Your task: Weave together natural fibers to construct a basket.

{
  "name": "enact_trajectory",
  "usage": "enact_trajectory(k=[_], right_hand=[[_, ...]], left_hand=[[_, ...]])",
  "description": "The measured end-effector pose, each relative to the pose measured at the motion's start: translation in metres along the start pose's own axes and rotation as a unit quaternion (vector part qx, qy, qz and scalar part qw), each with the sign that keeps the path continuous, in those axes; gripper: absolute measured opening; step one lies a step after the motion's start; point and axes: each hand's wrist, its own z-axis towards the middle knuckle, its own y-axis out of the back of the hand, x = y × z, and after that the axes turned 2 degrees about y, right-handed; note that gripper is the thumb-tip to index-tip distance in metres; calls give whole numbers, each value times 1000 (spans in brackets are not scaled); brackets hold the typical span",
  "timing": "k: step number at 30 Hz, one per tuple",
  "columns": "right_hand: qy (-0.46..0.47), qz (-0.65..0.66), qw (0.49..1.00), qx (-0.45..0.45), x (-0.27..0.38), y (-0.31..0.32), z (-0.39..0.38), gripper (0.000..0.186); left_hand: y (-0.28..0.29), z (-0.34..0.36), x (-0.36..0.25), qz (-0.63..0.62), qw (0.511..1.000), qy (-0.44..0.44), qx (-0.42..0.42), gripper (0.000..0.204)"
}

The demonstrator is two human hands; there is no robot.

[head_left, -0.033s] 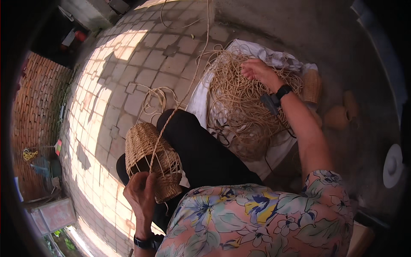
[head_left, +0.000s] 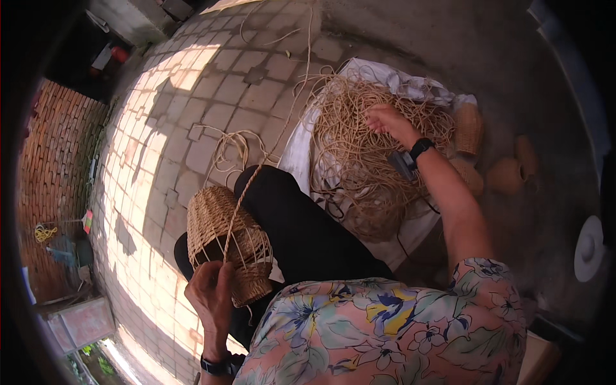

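Note:
A woven vase-shaped basket (head_left: 215, 215) lies across my thighs, with bare upright ribs showing in a gap near its narrower end. At this gap my left hand (head_left: 210, 290) pinches a twisted tan cord (head_left: 242, 197), which runs up past my knee and away over the paving. My right hand (head_left: 389, 120) reaches out over a big tangled heap of cord (head_left: 359, 144), its fingers curled closed. Whatever those fingers hold, if anything, I cannot make out. The heap rests on a white sheet (head_left: 298, 157).
Beyond the heap, to the right, stand a woven basket (head_left: 468, 130) and rounded brown pieces (head_left: 505, 176). A loose loop of cord (head_left: 231, 149) lies on the paving stones (head_left: 218, 115). A brick wall (head_left: 61, 186) is at the left, a white round object (head_left: 588, 249) far right.
My right hand has shifted a little toward me and to the right. The long cord's upper stretch bends slightly more. My left hand and the basket have barely moved.

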Motion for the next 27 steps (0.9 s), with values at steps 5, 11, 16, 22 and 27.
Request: enact_trajectory(k=[5,11,16,22,27], right_hand=[[-63,-404,911,52,-185,8,9,36],[69,-446,890,-64,-257,-60,-2,42],[-66,-557,823,89,-235,-90,-21,28],[75,-650,720,233,-186,-60,-19,22],[119,-366,922,-50,-31,-49,-59,23]], left_hand=[[-4,10,-6,21,999,-2,23,18],[2,9,-13,26,997,68,29,21],[3,8,6,-33,992,119,18,25],[-4,19,30,-264,951,155,39,24],[-10,15,64,-329,933,134,60,26]])
